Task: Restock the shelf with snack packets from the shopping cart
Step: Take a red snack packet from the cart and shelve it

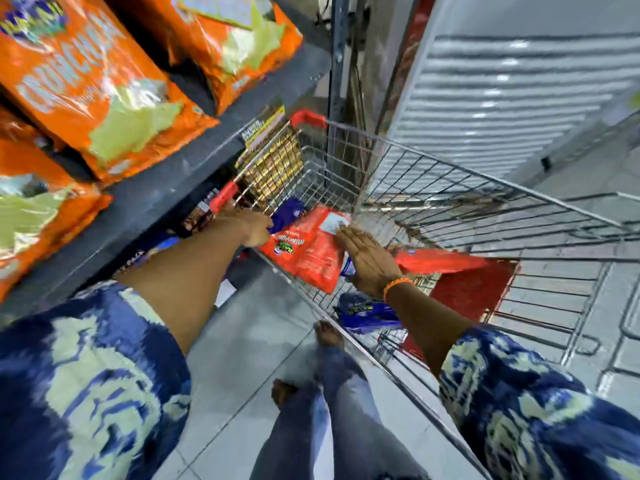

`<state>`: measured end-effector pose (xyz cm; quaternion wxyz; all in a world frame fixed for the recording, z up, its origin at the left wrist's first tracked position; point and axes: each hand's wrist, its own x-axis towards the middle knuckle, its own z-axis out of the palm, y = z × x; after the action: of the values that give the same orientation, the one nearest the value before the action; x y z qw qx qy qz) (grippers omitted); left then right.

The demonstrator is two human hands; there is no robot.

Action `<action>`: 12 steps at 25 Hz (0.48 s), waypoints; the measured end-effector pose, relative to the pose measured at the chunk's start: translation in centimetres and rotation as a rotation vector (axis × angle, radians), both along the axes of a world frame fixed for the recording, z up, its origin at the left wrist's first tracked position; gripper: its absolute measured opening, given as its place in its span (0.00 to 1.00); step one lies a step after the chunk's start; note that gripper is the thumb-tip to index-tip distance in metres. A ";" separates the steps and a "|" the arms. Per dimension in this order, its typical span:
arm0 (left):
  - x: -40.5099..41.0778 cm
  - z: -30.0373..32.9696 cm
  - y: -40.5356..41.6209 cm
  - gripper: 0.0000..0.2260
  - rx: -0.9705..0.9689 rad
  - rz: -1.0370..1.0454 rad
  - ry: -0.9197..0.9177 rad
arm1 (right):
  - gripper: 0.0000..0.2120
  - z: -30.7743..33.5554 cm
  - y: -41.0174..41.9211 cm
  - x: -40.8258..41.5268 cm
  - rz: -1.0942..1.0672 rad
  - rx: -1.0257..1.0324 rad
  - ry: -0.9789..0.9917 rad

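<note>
A wire shopping cart (450, 174) stands to the right of the shelf (166, 188). A red snack packet (304, 251) lies tilted over the cart's near rim. My left hand (254, 226) grips its left edge. My right hand (367, 261) rests flat on its right side, fingers straight and together. A blue packet (289, 211) lies behind the red one, and another blue packet (367, 311) lies lower in the cart. A second red packet (440, 261) sticks out to the right of my right hand.
Large orange snack bags (86, 81) fill the shelf at upper left. Gold-wrapped goods (273, 164) sit on a lower shelf behind the cart's corner. A white louvred panel (502, 91) rises beyond the cart. My feet (329, 336) stand on grey floor tiles.
</note>
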<state>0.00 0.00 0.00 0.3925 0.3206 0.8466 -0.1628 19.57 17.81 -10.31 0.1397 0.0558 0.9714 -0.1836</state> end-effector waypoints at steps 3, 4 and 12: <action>-0.8 -0.1 0.8 0.20 0.087 0.107 -0.093 | 0.53 -1.6 -0.9 -1.7 -0.036 -0.033 0.018; -1.3 0.0 0.7 0.20 0.118 0.153 -0.107 | 0.51 -1.6 -1.5 -2.0 -0.067 -0.059 0.020; -3.1 -0.8 -0.1 0.23 0.338 0.390 -0.164 | 0.16 -2.0 0.2 -4.6 -0.501 -0.352 0.102</action>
<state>-3.12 -0.11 -0.76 0.4245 0.2245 0.8729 0.0861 14.95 18.03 -12.35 0.0486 0.2592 0.8864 -0.3803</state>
